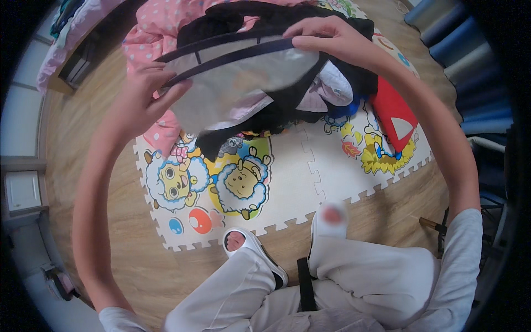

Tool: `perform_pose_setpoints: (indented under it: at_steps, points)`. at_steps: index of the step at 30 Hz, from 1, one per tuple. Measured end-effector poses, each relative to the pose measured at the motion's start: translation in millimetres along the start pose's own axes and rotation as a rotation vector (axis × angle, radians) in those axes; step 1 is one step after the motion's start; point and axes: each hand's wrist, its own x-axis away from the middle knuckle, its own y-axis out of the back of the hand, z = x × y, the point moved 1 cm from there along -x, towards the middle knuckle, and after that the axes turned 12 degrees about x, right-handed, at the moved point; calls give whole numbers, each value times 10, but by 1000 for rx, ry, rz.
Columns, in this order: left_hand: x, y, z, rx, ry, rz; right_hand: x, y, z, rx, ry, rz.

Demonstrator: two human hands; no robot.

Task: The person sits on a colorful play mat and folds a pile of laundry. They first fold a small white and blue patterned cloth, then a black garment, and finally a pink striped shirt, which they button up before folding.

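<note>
A see-through bag with dark edging [232, 86] is stretched between my two hands above a heap of clothes. My left hand [148, 97] pinches the left end of its dark rim, thumb toward me. At the right end, my right hand [337, 41] grips the same rim with fingers over the top. The two dark edges stand slightly apart, so the mouth gapes. Through and below the clear sheet show black clothes [359, 72] and a white and pale pink garment [332, 86]. What the bag holds, if anything, I cannot make out.
The heap lies on a foam puzzle mat [293, 182] with cartoon sheep. A pink dotted cloth [152, 30] is at its far left, a red cloth [392, 116] at its right. Blue-grey curtains [462, 61] hang at right. My white slippers [257, 252] are by the mat's near edge.
</note>
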Motion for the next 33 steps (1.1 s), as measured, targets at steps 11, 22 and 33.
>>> perform_pose_setpoints:
  at_steps: [11, 22, 33]
  points:
    - [318, -227, 196, -748, -554, -537, 262, -124, 245, 998, 462, -178]
    - [632, -344, 8, -401, -289, 248, 443, -17, 492, 1032, 713, 66]
    - [853, -802, 238, 242, -217, -19, 787, -399, 297, -259, -235, 242]
